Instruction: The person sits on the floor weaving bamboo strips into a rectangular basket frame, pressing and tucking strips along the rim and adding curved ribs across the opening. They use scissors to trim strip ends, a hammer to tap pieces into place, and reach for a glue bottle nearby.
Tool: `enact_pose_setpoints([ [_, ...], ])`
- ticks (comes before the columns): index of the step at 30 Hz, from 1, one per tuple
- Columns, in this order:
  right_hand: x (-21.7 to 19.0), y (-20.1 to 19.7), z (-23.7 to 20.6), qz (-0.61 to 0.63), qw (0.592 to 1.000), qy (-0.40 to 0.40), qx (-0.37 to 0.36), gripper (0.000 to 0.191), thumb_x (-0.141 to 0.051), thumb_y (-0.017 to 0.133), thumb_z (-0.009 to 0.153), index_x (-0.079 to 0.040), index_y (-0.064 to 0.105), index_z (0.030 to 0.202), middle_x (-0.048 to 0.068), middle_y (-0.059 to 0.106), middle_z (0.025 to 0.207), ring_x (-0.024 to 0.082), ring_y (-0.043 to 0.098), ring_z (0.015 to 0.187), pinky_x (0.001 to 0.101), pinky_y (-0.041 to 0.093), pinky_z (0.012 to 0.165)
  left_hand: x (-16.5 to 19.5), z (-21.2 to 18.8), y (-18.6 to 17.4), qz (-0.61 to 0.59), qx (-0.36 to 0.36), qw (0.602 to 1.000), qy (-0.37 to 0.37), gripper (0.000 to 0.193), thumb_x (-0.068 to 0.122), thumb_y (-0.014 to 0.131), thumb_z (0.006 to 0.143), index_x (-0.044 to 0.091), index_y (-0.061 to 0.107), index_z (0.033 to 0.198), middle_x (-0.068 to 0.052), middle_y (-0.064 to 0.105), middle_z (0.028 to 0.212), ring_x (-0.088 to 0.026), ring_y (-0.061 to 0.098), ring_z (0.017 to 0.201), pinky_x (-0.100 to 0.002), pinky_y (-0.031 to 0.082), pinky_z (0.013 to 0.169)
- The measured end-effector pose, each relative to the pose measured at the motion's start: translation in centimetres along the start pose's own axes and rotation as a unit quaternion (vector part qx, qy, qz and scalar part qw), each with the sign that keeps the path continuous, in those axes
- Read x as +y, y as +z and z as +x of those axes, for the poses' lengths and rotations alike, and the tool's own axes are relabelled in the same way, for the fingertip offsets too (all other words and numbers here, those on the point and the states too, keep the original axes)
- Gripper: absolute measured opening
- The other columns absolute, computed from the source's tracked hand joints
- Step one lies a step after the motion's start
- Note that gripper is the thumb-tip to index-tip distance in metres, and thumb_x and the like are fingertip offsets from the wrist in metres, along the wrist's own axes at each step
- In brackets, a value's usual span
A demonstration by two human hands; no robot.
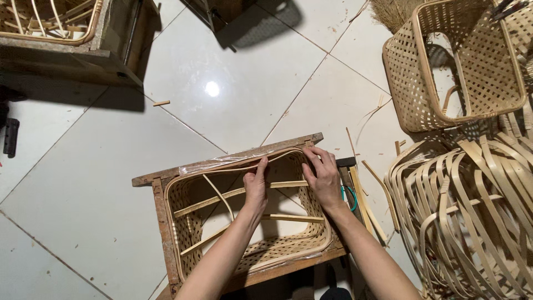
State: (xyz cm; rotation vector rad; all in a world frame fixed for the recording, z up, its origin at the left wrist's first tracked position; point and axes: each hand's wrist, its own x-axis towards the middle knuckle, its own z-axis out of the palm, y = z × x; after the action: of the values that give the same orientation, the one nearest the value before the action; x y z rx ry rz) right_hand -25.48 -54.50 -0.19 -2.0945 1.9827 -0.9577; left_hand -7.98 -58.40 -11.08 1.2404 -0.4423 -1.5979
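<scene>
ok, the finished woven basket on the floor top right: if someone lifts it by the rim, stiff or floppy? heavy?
The woven basket probably lifts light: its walls are thin strips in an open lattice. The thicker rim band likely holds its shape, while the walls may flex a little. It already lies tilted on the tile floor, so a push would likely slide or rock it.

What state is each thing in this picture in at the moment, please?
Woven basket: set inside the frame, mouth up, unfinished.
Wooden frame: on the floor, around the basket.
Left hand: pressing the rim.
Right hand: pressing the rim corner.
Finished basket: lying on its side.
Bamboo strips: loose, heaped.
</scene>
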Motion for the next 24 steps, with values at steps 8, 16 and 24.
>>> enact_pose_setpoints([
  [8, -0.6, -0.5, 0.2, 0.009, 1.000, 0.002, 0.010, 0.042, -0.006, 0.075, 0.087, -0.005, 0.066, 0.128, 0.011, 0.064, 0.126, 0.031, 0.062, 0.114, 0.0419, 0.055, 0.096, -0.1, 0.0, 0.1, -0.005, 0.000, 1.000, -0.009, 0.026, 0.037, 0.079, 0.087, 0.014, 0.072, 0.078, 0.009, 0.061, 0.068, -0.002, 0.044, 0.053, -0.023, 0.032, 0.046],
  [16, 0.1, 0.1, 0.0, -0.031, 0.999, -0.015, 0.006, 0.038, -0.007, 0.076, 0.087, -0.007, 0.071, 0.124, 0.009, 0.068, 0.121, 0.028, 0.065, 0.114, 0.0374, 0.058, 0.095, -0.2, 0.1, -0.2, 0.007, 0.016, 1.000, -0.006, 0.057, 0.038, 0.082, 0.087, 0.025, 0.039, 0.052, 0.011, 0.043, 0.049, -0.005, 0.030, 0.040, -0.027, 0.022, 0.038],
  [24, 0.5, 0.9, -0.4, -0.092, 0.995, -0.028, -0.015, 0.040, -0.007, 0.077, 0.087, -0.007, 0.068, 0.126, 0.009, 0.068, 0.120, 0.025, 0.067, 0.109, 0.0341, 0.061, 0.090, -0.2, -0.1, -0.3, 0.010, 0.031, 0.999, -0.007, 0.058, 0.039, 0.084, 0.085, 0.027, 0.037, 0.053, 0.011, 0.044, 0.051, -0.005, 0.031, 0.043, -0.027, 0.024, 0.040],
])
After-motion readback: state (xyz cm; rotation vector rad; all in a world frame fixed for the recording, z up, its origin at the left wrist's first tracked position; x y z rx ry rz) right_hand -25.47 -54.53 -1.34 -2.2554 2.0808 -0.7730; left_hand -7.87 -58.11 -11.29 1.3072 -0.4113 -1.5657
